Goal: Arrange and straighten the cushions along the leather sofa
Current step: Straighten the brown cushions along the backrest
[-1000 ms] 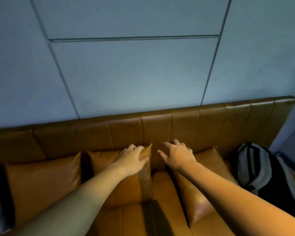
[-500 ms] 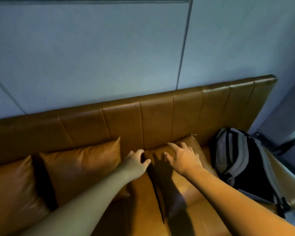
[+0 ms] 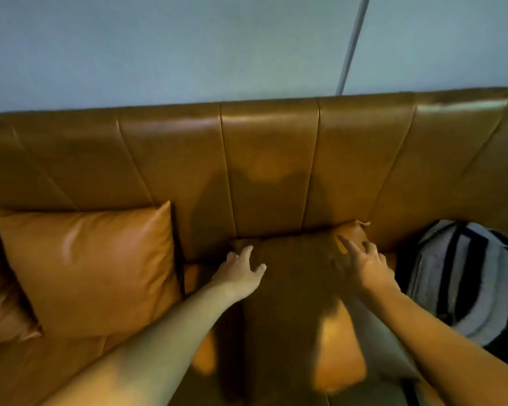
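Observation:
A tan leather sofa runs across the view against a pale wall. One tan cushion lies nearly flat on the seat in the middle, its top edge at the foot of the backrest. My left hand rests near its upper left corner, fingers spread. My right hand lies on its upper right corner, fingers spread, holding nothing. A second cushion stands upright against the backrest to the left. A sliver of a third cushion shows at the far left edge.
A grey and black striped backpack sits on the seat at the right, close to my right hand. The pale wall rises behind the backrest.
The view has swung right and closer. My left hand has left the upright cushion and moved onto the flat one; my right hand has slid toward its upper right corner.

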